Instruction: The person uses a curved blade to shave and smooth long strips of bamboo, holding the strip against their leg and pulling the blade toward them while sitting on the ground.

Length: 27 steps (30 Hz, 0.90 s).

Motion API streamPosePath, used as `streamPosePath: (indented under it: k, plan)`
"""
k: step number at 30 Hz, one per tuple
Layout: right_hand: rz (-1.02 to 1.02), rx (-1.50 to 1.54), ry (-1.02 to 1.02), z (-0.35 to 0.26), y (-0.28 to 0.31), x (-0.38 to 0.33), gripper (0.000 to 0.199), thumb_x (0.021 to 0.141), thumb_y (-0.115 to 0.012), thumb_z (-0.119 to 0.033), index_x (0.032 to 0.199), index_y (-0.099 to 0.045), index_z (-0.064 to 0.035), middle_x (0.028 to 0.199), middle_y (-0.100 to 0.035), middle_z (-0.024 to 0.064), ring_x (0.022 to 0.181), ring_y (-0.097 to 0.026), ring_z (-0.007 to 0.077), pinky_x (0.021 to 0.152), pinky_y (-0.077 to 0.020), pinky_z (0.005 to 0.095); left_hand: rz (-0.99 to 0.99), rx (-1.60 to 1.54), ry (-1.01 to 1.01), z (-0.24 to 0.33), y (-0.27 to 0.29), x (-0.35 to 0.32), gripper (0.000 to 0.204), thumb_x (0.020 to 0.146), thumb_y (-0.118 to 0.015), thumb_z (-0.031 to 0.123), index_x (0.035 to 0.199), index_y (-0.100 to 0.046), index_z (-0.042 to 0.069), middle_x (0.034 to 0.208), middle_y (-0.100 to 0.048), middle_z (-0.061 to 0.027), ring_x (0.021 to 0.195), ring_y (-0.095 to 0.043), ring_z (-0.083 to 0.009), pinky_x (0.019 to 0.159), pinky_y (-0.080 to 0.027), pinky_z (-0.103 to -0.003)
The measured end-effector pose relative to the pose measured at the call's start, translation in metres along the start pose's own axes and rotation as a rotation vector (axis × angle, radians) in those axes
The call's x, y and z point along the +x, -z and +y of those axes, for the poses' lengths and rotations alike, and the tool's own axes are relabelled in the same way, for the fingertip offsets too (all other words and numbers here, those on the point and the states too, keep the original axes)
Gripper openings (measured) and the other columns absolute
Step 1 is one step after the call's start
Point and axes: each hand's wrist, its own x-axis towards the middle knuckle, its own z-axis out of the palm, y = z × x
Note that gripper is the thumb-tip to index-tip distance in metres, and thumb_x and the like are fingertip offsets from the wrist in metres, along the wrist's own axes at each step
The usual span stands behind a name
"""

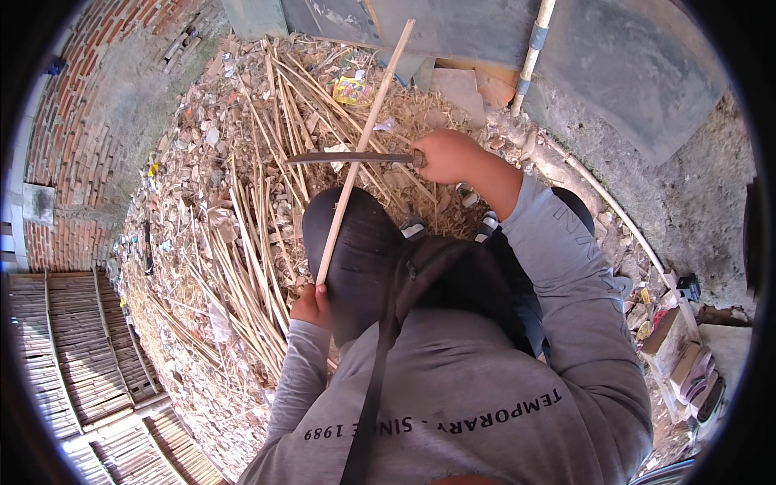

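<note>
A long pale bamboo strip (365, 133) slants up and away across my left knee. My left hand (310, 306) is closed round its near end, thumb along the strip. In my right hand (447, 156) is a machete (339, 158) with a dark blade; its handle is mostly hidden in my fist. The blade points left and crosses the strip at about the middle of its length. From this view I cannot tell how deep the edge sits against the strip.
Many split bamboo strips (242, 267) lie on littered ground to the left. A yellow wrapper (351, 90) lies ahead. Woven bamboo panels (73, 347) stand at the lower left, a brick wall (89, 162) beyond. A pipe (533, 52) leans at the grey wall (647, 73).
</note>
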Motion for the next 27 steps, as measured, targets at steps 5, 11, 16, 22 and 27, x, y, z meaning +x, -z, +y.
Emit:
streamPosePath:
  k: [5,11,16,22,27]
  plan:
    - [-0.082,-0.179,0.091,-0.026,0.01,-0.01,0.024,0.072,-0.069,-0.025,0.093,-0.067,-0.0123,0.08,-0.066,0.014,0.084,-0.065,0.0351,0.07,-0.0512,0.0485,0.051,0.096,0.026,0.01,0.001,-0.005,0.04,0.096,-0.044,0.043,0.082,-0.051,0.007,0.063,-0.059,-0.0239,0.059,-0.058,-0.0465,0.051,-0.042,-0.055]
    - [0.019,-0.153,-0.015,-0.008,0.024,-0.013,0.019,0.072,-0.069,-0.022,0.089,-0.067,-0.0144,0.084,-0.067,0.0114,0.086,-0.065,0.0337,0.072,-0.0517,0.0482,0.079,0.099,0.011,0.019,0.007,-0.009,0.029,0.093,-0.054,0.036,0.088,-0.051,0.008,0.064,-0.06,-0.023,0.059,-0.059,-0.0453,0.05,-0.042,-0.054]
    - [-0.058,-0.135,0.099,-0.018,0.018,-0.014,0.022,0.072,-0.07,-0.023,0.092,-0.068,-0.0142,0.086,-0.067,0.0131,0.087,-0.065,0.0339,0.073,-0.0517,0.0472,0.091,0.091,0.006,0.011,0.007,-0.02,0.021,0.092,-0.057,0.031,0.097,-0.052,0.011,0.072,-0.063,-0.0221,0.063,-0.061,-0.0449,0.052,-0.043,-0.054]
    - [-0.016,0.011,-0.028,0.022,0.002,0.002,0.024,0.074,-0.07,-0.026,0.093,-0.066,-0.0117,0.084,-0.066,0.0138,0.083,-0.064,0.0361,0.07,-0.0508,0.0477,0.102,0.153,-0.008,0.025,0.01,-0.02,0.016,0.093,-0.054,0.023,0.095,-0.053,0.007,0.075,-0.062,-0.0233,0.065,-0.06,-0.0453,0.053,-0.045,-0.053]
    - [-0.086,-0.087,0.036,-0.018,0.009,-0.01,0.026,0.074,-0.071,-0.028,0.093,-0.066,-0.01,0.083,-0.066,0.0144,0.083,-0.064,0.0361,0.071,-0.0502,0.0474,0.126,0.167,-0.026,0.02,0.009,-0.022,0.016,0.093,-0.054,0.023,0.095,-0.053,0.007,0.075,-0.062,-0.0225,0.065,-0.06,-0.0446,0.053,-0.045,-0.053]
